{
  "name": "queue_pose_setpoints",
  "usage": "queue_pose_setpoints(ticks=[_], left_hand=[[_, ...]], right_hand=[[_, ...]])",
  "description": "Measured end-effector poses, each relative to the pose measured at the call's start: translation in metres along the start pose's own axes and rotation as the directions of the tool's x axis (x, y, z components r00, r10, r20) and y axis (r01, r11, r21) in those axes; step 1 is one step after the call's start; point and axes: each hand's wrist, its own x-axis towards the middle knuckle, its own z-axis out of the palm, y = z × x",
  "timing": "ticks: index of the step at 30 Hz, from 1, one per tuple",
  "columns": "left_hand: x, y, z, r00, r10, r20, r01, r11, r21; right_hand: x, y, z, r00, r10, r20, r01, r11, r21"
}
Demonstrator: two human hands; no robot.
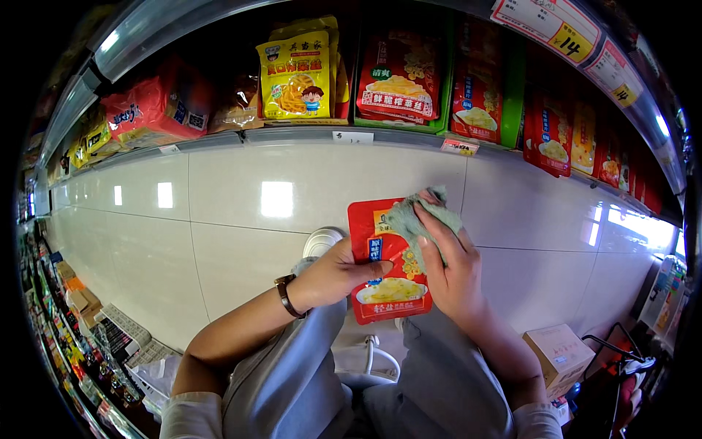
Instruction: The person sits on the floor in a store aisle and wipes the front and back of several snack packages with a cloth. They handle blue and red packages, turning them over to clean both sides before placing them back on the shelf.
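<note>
Above my lap, my left hand (343,274) grips the left edge of a red food packet (390,260), with the thumb across its printed front. The packet shows a picture of pickled vegetable on a plate and bears writing. My right hand (452,263) holds a crumpled pale green cloth (422,222) against the packet's upper right part, covering that corner. A brown-strapped wristwatch is on my left wrist.
A store shelf ahead holds a yellow packet (296,77), red packets (397,82) in green-edged boxes and a pink multipack (153,110). Plastic baskets (125,324) stand at the left by stocked shelves. A cardboard box (559,354) sits at the right on the tiled floor (247,181).
</note>
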Motion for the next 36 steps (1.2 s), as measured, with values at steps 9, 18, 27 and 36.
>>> queue_pose_setpoints(ticks=[9, 18, 27, 36], left_hand=[[0.002, 0.001, -0.006, 0.972, -0.237, 0.015, 0.224, 0.937, 0.268], [-0.001, 0.008, -0.005, 0.994, -0.086, 0.072, 0.112, 0.745, -0.658], [0.006, 0.03, -0.001, 0.987, -0.033, 0.159, 0.15, 0.558, -0.816], [0.005, 0.018, -0.007, 0.982, -0.134, 0.136, 0.19, 0.64, -0.745]], right_hand=[[0.024, -0.009, 0.027, 0.9, -0.397, 0.18, 0.421, 0.899, -0.123], [0.01, -0.005, 0.016, 0.939, -0.323, 0.115, 0.341, 0.917, -0.209], [-0.001, -0.018, 0.012, 0.873, -0.403, 0.273, 0.478, 0.817, -0.323], [0.017, -0.005, -0.008, 0.961, -0.265, 0.073, 0.275, 0.941, -0.199]])
